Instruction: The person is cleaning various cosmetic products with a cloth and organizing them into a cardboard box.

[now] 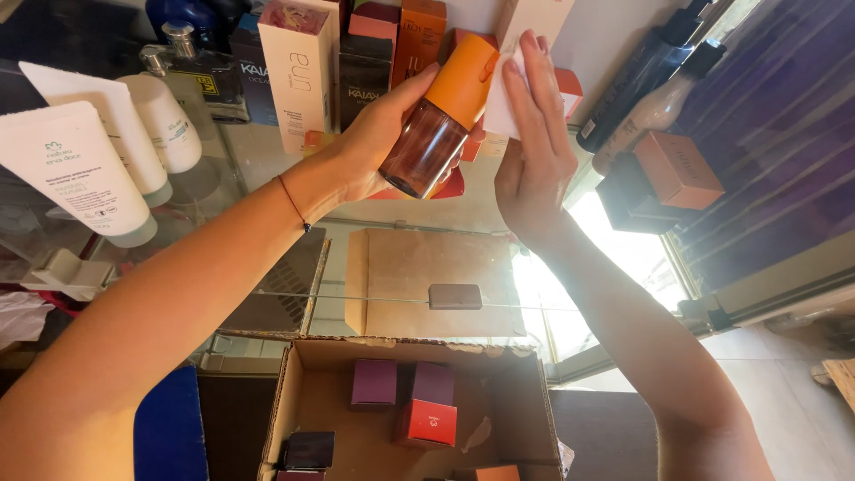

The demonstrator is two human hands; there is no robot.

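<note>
Your left fingers (405,89) are wrapping the orange-capped bottle (436,125), tilted cap-up toward your right fingers (533,85) pressing a white cloth (499,111).

In my left grip (378,147), a bottle (438,125) of glossy, translucent amber plastic or glass with a smooth matt orange cap; my right grip (534,147) presses a white cloth or paper wipe (500,107) to it. Below, a rough brown cardboard box (294,392) with torn edges holds small matt paper cartons (426,420). Smooth white plastic tubes (76,169) stand on a clear glass shelf (258,147).
</note>
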